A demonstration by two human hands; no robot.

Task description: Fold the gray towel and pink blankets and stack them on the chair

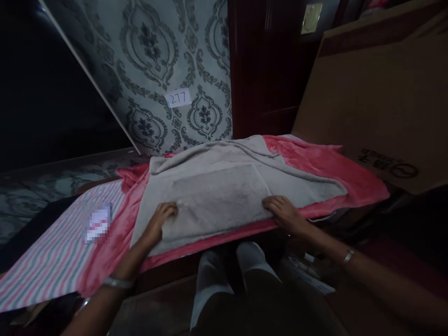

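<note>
A light grey fleece cloth point(304, 189) lies spread on a pinkish-red plush blanket point(353, 179). Over its middle is a darker grey, roughly rectangular fleece panel point(224, 191); whether it is a separate piece or a fold, I cannot tell. My left hand point(164, 218) is at the panel's left side, fingers curled down onto the fabric. At the right edge my right hand point(283, 211) has its fingers bent and pressed together on the grey cloth. The fingertips of both hands are partly hidden against the fabric.
A striped cloth point(52, 242) with a blurred rectangular item point(98, 224) extends left. Behind are patterned wallpaper point(150, 46), a paper marked 277 point(178, 97) and a dark red door point(262, 70). A large cardboard box point(381, 98) leans at right. My legs point(213, 275) are below the front edge.
</note>
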